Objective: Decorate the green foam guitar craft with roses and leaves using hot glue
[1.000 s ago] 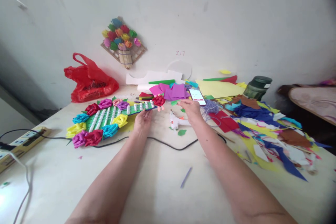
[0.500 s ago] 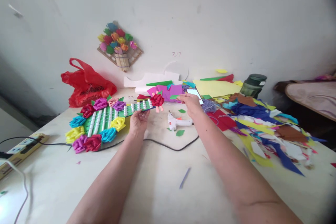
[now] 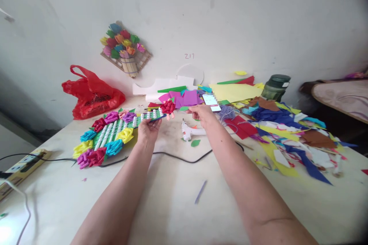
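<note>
My left hand (image 3: 148,130) holds the narrow neck of a green guitar-shaped craft (image 3: 110,133) with white strips across it. Coloured paper roses ring its wide body, and a red rose (image 3: 168,106) sits at the tip of the neck. Between the fingertips of my right hand (image 3: 199,114) is a small green leaf (image 3: 184,109), pointing left toward that red rose but apart from it. Below my right hand a white glue gun (image 3: 192,131) lies on the table, with another green leaf (image 3: 196,143) beside it.
A red plastic bag (image 3: 92,93) and a power strip (image 3: 24,168) are at the left. A phone (image 3: 211,102) lies behind my right hand. Coloured scraps (image 3: 299,134) and a dark green jar (image 3: 276,87) are at the right. A black cord (image 3: 184,158) crosses the table.
The view has shifted slightly. My right hand, with the leaf, has moved a little left and lower. The craft's neck is still in my left hand and sits slightly lower.
</note>
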`<state>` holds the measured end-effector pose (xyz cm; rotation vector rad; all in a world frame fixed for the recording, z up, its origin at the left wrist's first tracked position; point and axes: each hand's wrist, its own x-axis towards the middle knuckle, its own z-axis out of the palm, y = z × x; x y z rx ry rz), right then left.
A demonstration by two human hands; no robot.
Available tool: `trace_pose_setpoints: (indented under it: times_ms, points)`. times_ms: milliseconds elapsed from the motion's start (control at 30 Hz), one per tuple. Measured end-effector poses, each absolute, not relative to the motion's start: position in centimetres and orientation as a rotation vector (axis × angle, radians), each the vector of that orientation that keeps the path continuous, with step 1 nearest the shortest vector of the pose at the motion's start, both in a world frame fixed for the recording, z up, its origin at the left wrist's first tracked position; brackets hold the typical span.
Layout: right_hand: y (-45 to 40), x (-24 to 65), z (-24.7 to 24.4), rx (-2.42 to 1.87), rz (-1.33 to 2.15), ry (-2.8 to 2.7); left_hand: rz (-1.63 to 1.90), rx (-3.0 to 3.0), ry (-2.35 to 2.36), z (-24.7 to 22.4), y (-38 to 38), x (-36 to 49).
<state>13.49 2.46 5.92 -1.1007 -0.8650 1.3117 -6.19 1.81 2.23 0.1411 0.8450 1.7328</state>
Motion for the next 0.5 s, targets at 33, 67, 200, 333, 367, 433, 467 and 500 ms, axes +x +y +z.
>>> trace_pose_setpoints:
  times_ms: [33,67,200,333,367,433,467,500]
  points:
    - [2.4,13.4,6.0,-1.099,1.316,-0.858,1.721,0.136,0.859,2.4,1.8,-6.2]
    - [2.3,13.3,6.0,-1.098,1.321,-0.849,1.709,0.131,0.871,2.5,1.7,-6.1]
    - [2.3,12.8,5.9,-1.11,1.367,-0.782,1.683,0.107,0.904,3.2,1.6,-6.1]
    - [2.4,12.4,5.5,-1.115,1.383,-0.742,1.665,0.08,0.956,3.8,1.5,-6.1]
    - [2.5,12.3,5.5,-1.106,1.383,-0.742,1.663,0.081,0.959,3.9,1.5,-6.1]
    - [2.5,12.1,5.4,-1.083,1.383,-0.747,1.661,0.085,0.96,4.0,1.5,-6.2]
    - [2.4,12.0,5.3,-1.077,1.378,-0.747,1.662,0.085,0.961,3.9,1.5,-6.3]
    - [2.4,12.0,5.3,-1.072,1.373,-0.748,1.661,0.085,0.962,3.9,1.6,-6.3]
